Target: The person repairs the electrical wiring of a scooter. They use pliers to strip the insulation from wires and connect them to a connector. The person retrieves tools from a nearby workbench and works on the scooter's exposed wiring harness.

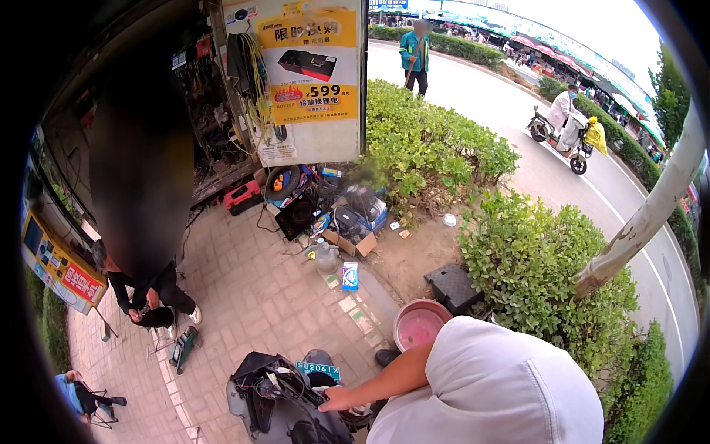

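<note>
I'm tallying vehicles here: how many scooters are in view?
2: a grey scooter at the bottom, another scooter on the road. More may be hidden.

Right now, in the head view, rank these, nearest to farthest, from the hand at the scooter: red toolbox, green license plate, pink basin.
1. Green license plate, just beyond the hand.
2. Pink basin, ahead, right.
3. Red toolbox, farther ahead, left.

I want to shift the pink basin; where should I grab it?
Likely the left rim of the pink basin, from the paving side: its round lip shows uncovered there, while the black box crowds its upper right and the white sleeve overlaps its lower right.
</note>
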Motion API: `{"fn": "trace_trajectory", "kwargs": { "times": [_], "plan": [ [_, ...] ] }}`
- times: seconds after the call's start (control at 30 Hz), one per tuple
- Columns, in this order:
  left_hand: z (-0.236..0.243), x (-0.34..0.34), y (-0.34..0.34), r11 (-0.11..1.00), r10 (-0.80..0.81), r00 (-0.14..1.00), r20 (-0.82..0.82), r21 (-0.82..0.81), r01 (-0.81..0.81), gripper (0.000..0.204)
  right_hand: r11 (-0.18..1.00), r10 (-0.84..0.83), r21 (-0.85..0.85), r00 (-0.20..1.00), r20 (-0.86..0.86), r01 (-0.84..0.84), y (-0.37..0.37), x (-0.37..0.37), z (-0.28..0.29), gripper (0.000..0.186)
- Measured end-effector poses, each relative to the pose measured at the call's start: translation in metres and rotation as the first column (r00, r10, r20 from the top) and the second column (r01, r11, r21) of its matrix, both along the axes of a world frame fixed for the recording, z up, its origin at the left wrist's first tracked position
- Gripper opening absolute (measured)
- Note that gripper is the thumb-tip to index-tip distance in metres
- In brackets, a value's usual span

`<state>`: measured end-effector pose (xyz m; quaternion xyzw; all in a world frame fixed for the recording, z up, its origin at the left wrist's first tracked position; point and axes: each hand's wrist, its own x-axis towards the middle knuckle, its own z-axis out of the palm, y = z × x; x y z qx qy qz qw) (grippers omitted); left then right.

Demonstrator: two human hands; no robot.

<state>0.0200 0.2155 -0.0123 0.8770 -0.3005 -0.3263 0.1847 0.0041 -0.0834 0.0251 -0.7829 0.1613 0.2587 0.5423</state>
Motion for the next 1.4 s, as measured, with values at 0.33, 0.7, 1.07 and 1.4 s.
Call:
{"fn": "trace_trajectory", "kwargs": {
  "times": [0.33,0.7,1.07,1.4],
  "plan": [
    [0.063,0.022,0.006,0.97,0.062,0.98,0.188,0.22,-0.103,0.024,0.897,-0.051,0.403,0.949,-0.312,0.181,0.016,0.008,0.032,0.022],
    [0.097,-0.029,-0.093,0.741,0.671,0.677,0.302,-0.285,-0.608,0.04,0.89,0.287,0.429,0.919,-0.269,-0.153,-0.038,0.042,0.055,0.036],
    [0.114,-0.014,-0.135,0.528,0.838,0.534,0.111,-0.412,-0.743,0.021,0.784,0.605,-0.252,0.606,0.517,-0.568,-0.054,0.119,0.136,0.04],
    [0.133,0.004,-0.131,0.547,0.76,0.65,-0.033,-0.508,-0.665,0.023,0.646,0.753,-0.145,0.594,0.284,-0.749,-0.026,0.113,0.15,0.034]
  ]
}}
